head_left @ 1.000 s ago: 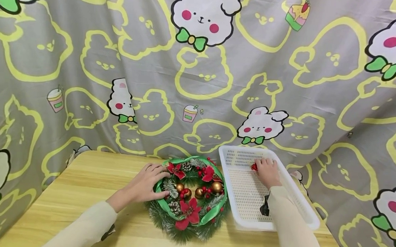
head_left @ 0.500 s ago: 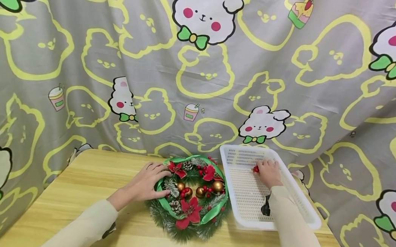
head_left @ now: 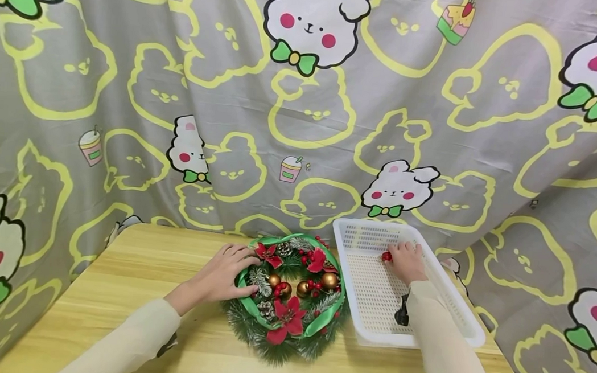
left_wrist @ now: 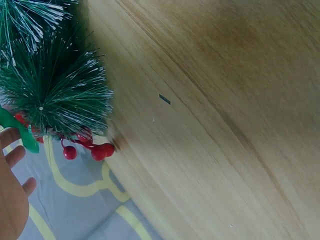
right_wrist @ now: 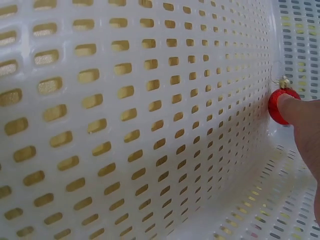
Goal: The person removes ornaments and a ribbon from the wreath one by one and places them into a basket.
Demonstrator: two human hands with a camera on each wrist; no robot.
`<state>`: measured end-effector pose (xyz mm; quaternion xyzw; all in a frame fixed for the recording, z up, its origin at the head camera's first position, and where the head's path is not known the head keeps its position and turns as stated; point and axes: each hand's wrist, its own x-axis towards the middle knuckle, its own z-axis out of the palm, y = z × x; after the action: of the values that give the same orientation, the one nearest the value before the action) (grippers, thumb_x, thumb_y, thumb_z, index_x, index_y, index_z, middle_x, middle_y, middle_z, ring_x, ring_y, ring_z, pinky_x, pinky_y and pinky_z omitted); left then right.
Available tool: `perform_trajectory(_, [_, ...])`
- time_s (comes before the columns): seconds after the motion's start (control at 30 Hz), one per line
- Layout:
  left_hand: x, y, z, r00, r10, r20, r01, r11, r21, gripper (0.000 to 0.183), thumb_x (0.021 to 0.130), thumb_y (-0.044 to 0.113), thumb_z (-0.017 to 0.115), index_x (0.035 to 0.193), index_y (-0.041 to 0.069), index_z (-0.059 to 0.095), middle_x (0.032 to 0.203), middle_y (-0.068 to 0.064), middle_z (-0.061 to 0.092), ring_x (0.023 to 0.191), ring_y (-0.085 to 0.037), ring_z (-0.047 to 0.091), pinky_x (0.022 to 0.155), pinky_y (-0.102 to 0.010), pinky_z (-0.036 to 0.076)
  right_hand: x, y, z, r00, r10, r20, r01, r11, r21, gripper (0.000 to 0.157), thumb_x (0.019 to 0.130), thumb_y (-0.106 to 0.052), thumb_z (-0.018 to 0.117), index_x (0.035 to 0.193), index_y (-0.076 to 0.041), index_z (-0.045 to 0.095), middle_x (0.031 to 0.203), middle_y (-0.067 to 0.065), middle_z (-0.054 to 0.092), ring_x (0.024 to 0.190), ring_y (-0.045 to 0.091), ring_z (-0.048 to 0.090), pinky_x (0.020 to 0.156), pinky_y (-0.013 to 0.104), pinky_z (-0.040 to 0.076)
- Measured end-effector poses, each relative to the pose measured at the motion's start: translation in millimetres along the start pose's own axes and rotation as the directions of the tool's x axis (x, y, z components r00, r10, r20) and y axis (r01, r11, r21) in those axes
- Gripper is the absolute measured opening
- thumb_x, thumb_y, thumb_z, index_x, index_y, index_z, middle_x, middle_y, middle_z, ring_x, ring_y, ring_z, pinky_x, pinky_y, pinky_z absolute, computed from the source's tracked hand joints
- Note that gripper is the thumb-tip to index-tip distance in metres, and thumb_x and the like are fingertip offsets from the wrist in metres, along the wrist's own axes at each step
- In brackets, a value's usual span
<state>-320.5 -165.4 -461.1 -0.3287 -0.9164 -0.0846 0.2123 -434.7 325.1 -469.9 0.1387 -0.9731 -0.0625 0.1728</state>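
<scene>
A green Christmas wreath [head_left: 274, 349] lies on the table, trimmed with a green ribbon [head_left: 321, 320], red flowers, pine cones, berries and gold balls. My left hand [head_left: 226, 273] rests on its left side, thumb apart from the loosely bent fingers. In the left wrist view that hand [left_wrist: 14, 185] touches the ribbon, with red berries [left_wrist: 98, 151] close by. Inside the white basket, my right hand [head_left: 408, 263] pinches a red Christmas ball [head_left: 386, 256]. The right wrist view shows my thumb pressed on the ball [right_wrist: 275, 112], its gold cap upward; the other fingers are hidden.
The perforated white plastic basket [head_left: 346, 289] stands right of the wreath, its rim very near the greenery. A black strap-like piece [head_left: 402, 314] shows by the right sleeve. Patterned grey curtains [head_left: 308, 198] hang behind the wooden table [head_left: 171, 253].
Slightly more of the red ball shows beside my right fingers. My left hand and the wreath hold their places; the head view has shifted a little.
</scene>
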Motion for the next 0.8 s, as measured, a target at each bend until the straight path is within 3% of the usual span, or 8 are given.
perform_trajectory(0.23, [-0.2, 0.3, -0.2, 1.0, 0.009, -0.021, -0.009, 1.0, -0.015, 0.055, 0.082, 0.064, 0.053, 0.119, 0.024, 0.059, 0.124, 0.001, 0.055, 0.121, -0.025, 0.046, 0.103, -0.052, 0.031, 1.6, -1.8, -7.0, 1.0, 0.012, 0.005, -0.012, 0.998, 0.063, 0.037, 0.081, -0.026, 0.072, 0.109, -0.004, 0.063, 0.102, 0.022, 0.059, 0.103, 0.042, 0.049, 0.096, 0.068, 0.025])
perform_trajectory(0.53, [0.6, -0.8, 0.1, 1.0, 0.02, -0.018, -0.02, 1.0, -0.005, 0.055, 0.082, 0.065, 0.052, 0.119, 0.024, 0.059, 0.124, 0.001, 0.055, 0.12, -0.024, 0.046, 0.101, -0.051, 0.032, 6.5, -3.3, -17.8, 1.0, 0.003, -0.019, -0.002, 0.997, 0.072, 0.04, 0.083, -0.026, 0.071, 0.115, -0.005, 0.062, 0.105, 0.023, 0.059, 0.104, 0.043, 0.048, 0.095, 0.069, 0.026])
perform_trajectory(0.8, [2.0, -1.5, -0.7, 1.0, 0.003, 0.015, -0.003, 1.0, -0.01, 0.057, 0.082, 0.066, 0.052, 0.12, 0.024, 0.059, 0.125, 0.001, 0.054, 0.121, -0.023, 0.046, 0.104, -0.05, 0.031, 20.1, -9.2, -35.7, 0.997, 0.041, -0.062, -0.03, 0.985, 0.17, 0.034, 0.085, -0.028, 0.067, 0.113, -0.007, 0.064, 0.107, 0.02, 0.06, 0.102, 0.04, 0.049, 0.087, 0.061, 0.031])
